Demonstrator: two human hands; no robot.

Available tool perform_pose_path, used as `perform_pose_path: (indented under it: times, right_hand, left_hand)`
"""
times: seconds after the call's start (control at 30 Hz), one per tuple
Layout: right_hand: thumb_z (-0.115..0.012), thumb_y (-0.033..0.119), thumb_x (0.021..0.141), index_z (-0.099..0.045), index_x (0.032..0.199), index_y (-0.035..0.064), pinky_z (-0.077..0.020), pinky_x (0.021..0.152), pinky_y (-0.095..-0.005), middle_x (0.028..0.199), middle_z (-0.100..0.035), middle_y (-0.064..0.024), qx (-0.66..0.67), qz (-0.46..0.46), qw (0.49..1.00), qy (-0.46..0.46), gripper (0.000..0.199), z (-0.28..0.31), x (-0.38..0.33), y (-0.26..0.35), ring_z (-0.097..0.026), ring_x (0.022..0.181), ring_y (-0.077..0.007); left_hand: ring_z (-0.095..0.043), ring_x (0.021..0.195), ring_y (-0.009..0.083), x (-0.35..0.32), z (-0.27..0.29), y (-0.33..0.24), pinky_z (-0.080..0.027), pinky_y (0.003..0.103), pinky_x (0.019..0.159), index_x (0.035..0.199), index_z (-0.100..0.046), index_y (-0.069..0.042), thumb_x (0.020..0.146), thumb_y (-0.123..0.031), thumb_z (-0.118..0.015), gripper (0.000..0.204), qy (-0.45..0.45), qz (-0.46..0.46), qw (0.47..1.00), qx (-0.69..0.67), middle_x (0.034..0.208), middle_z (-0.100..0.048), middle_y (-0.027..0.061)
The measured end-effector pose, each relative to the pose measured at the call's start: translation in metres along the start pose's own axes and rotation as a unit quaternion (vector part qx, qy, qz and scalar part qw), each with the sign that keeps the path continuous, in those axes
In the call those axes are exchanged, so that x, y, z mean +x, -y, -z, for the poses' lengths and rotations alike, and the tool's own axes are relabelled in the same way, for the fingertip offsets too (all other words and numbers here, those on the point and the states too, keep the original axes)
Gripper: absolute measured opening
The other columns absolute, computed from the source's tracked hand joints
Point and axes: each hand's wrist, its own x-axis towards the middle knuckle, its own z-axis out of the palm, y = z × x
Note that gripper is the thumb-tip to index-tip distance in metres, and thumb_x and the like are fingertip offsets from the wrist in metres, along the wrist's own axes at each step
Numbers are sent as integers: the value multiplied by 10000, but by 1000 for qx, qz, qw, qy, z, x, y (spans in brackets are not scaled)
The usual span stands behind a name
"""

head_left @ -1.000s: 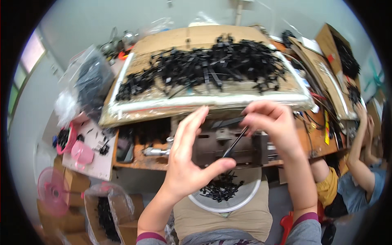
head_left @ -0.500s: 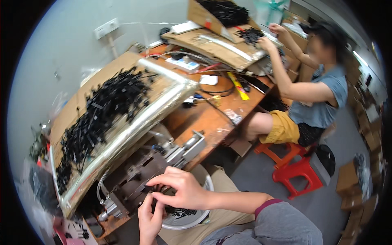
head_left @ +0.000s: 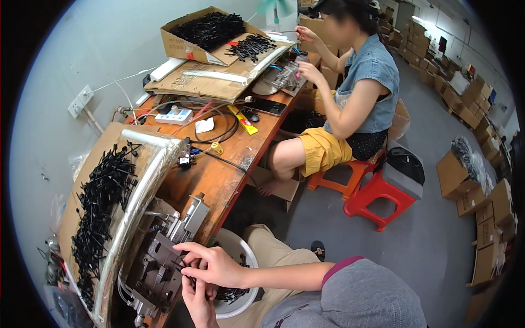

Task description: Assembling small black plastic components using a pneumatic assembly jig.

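In the head view, the right hand [head_left: 216, 267] and left hand [head_left: 198, 306] are close together beside a metal machine [head_left: 164, 244]; a thin dark piece [head_left: 178, 266] shows at the fingertips, but whether either hand grips it I cannot tell; a white bowl [head_left: 252, 295] of black pieces sits below; the worn orange desk [head_left: 199, 177] carries a foam-edged cardboard tray [head_left: 139, 201] of black parts and a power strip [head_left: 174, 116]; another person [head_left: 363, 109] sits farther along; cardboard boxes [head_left: 488, 227] line the grey floor [head_left: 437, 251]
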Motion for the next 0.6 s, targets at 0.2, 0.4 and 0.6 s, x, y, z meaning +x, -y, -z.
perform_pose_path:
  times: [0.2, 0.4, 0.6]
  right_hand:
    - [-707, 126, 880, -524, 1340, 79, -481, 581, -215, 947, -692, -52, 9, 4, 1000, -15, 498, 1, -16, -10, -590, 723, -58]
    - [-664, 143, 921, -647, 1107, 50, -495, 603, -237, 928, -685, -35, -88, -51, 991, 82, 209, 26, -72, -65, -609, 693, -73]
    - [-622, 177, 916, -654, 1016, 92, -520, 605, -330, 852, -661, -42, -278, 10, 953, 121, 136, 65, -112, -89, -642, 646, -191]
  left_hand:
    - [-408, 553, 31, -21, 4, 2, -307, 173, 457, 1197, -506, -42, 1015, -178, -521, 228, -22, 14, 997, -72, 825, -526, -4]
    - [-393, 524, 35, -52, 28, -1, -307, 169, 428, 968, -519, -78, 1035, -249, -482, 187, -106, -32, 989, -100, 813, -550, 18]
    - [-572, 677, 159, -66, 50, -39, -450, 281, 596, 1068, -574, -46, 1002, -197, -557, 165, -183, -65, 981, 13, 936, -641, 100]
